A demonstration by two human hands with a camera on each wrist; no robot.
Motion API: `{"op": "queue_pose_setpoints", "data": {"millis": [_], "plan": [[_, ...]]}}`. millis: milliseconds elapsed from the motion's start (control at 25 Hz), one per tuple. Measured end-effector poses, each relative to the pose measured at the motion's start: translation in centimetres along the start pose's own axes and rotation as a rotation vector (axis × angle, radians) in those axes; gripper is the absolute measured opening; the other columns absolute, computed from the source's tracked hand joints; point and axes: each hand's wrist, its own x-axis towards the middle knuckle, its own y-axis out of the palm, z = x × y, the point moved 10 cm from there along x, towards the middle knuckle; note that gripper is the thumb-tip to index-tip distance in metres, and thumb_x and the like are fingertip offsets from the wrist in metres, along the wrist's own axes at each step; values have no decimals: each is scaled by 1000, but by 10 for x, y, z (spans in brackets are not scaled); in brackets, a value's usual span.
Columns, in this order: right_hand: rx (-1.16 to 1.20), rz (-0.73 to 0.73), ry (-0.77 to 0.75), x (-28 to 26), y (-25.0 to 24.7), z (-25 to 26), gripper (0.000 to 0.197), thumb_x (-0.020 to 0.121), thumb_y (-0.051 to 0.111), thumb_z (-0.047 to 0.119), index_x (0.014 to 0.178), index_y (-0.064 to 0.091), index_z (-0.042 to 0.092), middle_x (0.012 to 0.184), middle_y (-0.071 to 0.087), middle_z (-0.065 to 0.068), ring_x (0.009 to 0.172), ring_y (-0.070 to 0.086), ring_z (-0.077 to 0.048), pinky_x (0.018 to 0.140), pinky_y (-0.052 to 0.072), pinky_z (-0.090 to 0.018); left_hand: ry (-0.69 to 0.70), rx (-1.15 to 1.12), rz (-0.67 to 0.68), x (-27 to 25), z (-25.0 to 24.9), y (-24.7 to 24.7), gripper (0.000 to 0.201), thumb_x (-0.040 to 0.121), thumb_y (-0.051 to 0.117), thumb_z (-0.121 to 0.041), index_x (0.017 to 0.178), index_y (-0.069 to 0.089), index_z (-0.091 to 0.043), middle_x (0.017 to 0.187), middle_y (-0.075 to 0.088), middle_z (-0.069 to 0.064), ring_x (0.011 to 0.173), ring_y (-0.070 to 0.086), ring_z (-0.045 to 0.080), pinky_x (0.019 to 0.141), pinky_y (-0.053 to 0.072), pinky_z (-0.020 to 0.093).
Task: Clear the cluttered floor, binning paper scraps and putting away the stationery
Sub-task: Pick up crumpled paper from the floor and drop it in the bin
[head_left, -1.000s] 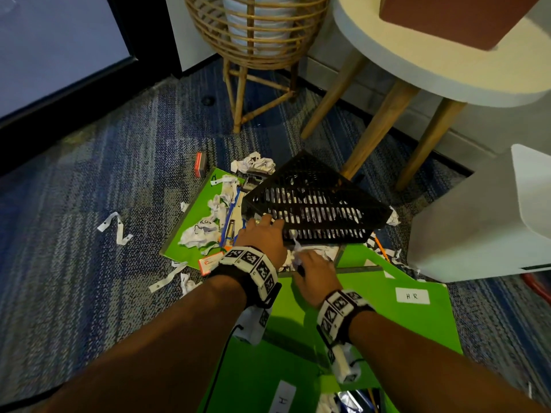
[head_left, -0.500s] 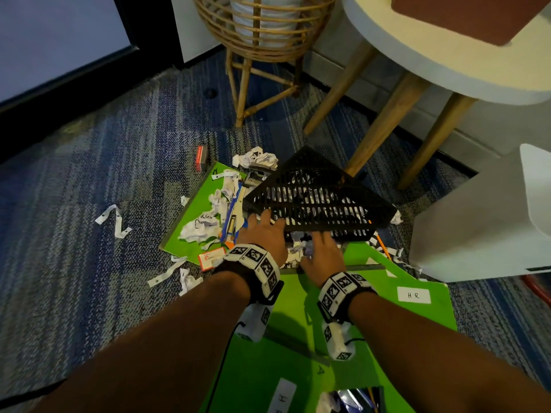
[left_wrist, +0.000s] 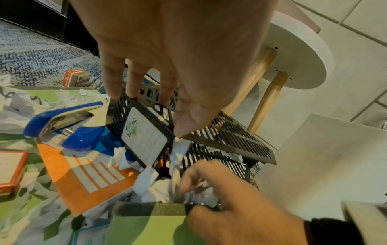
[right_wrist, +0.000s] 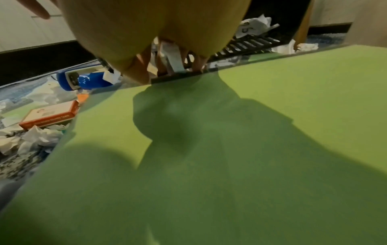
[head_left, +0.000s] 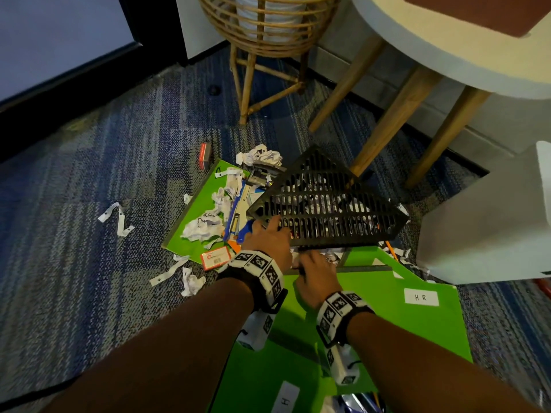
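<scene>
We hold the black slotted basket (head_left: pixel 325 210) tipped on its side on the floor. Our left hand (head_left: pixel 269 236) has a grip on its near corner, fingers over the rim and thumb below. The open mouth faces us, and white paper scraps (left_wrist: pixel 167 190) lie heaped right at it.

Our right hand (head_left: pixel 316 272) is at that heap with bent fingers. In the right wrist view a white strip (right_wrist: pixel 175 61) sits between the fingers, so it seems to be pinching a scrap.

To do this step well, we think we should keep the basket steady and low, so the mouth stays at the floor. Then we can push small bunches in, deep enough that they do not slide back out. The blue stapler (left_wrist: pixel 69 126) and the orange box (head_left: pixel 215 257) lie just beside the heap. They are not trash, so we must not sweep them in.

Some things are hard to see. The right fingertips are blurred and partly hidden by the hand. We cannot tell how full the basket is. The green folder (head_left: pixel 387 317) we lean over may hide more scraps.
</scene>
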Motion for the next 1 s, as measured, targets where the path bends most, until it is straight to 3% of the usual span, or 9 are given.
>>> {"op": "queue_pose_setpoints", "data": {"millis": [80, 200, 320, 400, 480, 560, 680, 880, 1000], "plan": [[-74, -137, 86, -2, -16, -13, 37, 83, 58, 27, 119, 48, 22, 125, 42, -7, 120, 43, -29, 102, 33, -46, -5, 4, 11, 2, 0, 3, 47, 92, 50, -31, 138, 41, -24, 158, 12, 0, 136, 20, 42, 104, 35, 52], [-187, -122, 307, 7, -25, -39, 54, 91, 50, 44, 133, 43, 11, 144, 34, -17, 137, 27, -35, 112, 20, -50, -8, 9, 0, 3, -3, 9, 45, 92, 50, -32, 136, 44, -28, 156, 15, 2, 132, 24, 42, 101, 37, 51], [-285, -65, 362, 26, -37, -45, 42, 95, 42, 45, 118, 60, 15, 139, 47, -13, 136, 32, -32, 116, 14, -52, -17, 41, -1, 2, -2, 20, 46, 91, 51, -35, 136, 43, -28, 156, 14, 5, 131, 26, 44, 102, 39, 51], [-309, -14, 349, 37, -46, -46, 26, 95, 43, 38, 88, 63, 23, 116, 62, -4, 126, 43, -28, 115, 15, -54, 8, 62, -14, 4, 0, 31, 47, 91, 51, -36, 136, 42, -29, 156, 13, 7, 131, 28, 45, 102, 38, 52], [-389, 94, 312, 48, -41, -46, 34, 96, 40, 40, 68, 50, 24, 90, 62, 2, 116, 51, -24, 113, 19, -53, 36, 78, -21, 10, 5, 43, 49, 88, 51, -35, 135, 40, -31, 156, 12, 7, 132, 28, 46, 102, 38, 53], [-421, 184, 246, 58, -34, -48, 32, 98, 39, 41, 75, 56, 27, 84, 61, 1, 108, 55, -24, 111, 26, -52, 47, 73, -16, 15, 9, 54, 52, 84, 51, -33, 135, 39, -34, 156, 13, 8, 134, 27, 44, 100, 39, 53], [-421, 391, 191, 66, -17, -50, 35, 101, 37, 37, 114, 62, 16, 120, 61, -8, 114, 54, -27, 110, 31, -48, 63, 45, -25, 18, 13, 61, 54, 81, 47, -34, 134, 39, -37, 156, 13, 7, 138, 23, 42, 100, 39, 54], [-399, 297, 13, 65, -7, -29, 57, 75, 41, 81, 101, 64, 35, 100, 65, 8, 99, 59, -20, 101, 39, -48, 64, 49, -16, 22, 17, 69, 62, 69, 32, -41, 131, 38, -37, 155, 20, 4, 142, 18, 39, 100, 38, 55], [-299, 339, -47, 32, -3, -6, 36, 76, 56, 72, 88, 60, 37, 75, 55, 13, 85, 57, -18, 84, 40, -33, 67, 103, -3, 25, 16, 75, 65, 65, 34, -46, 129, 40, -37, 152, 29, 1, 141, 19, 39, 95, 39, 56]]}}
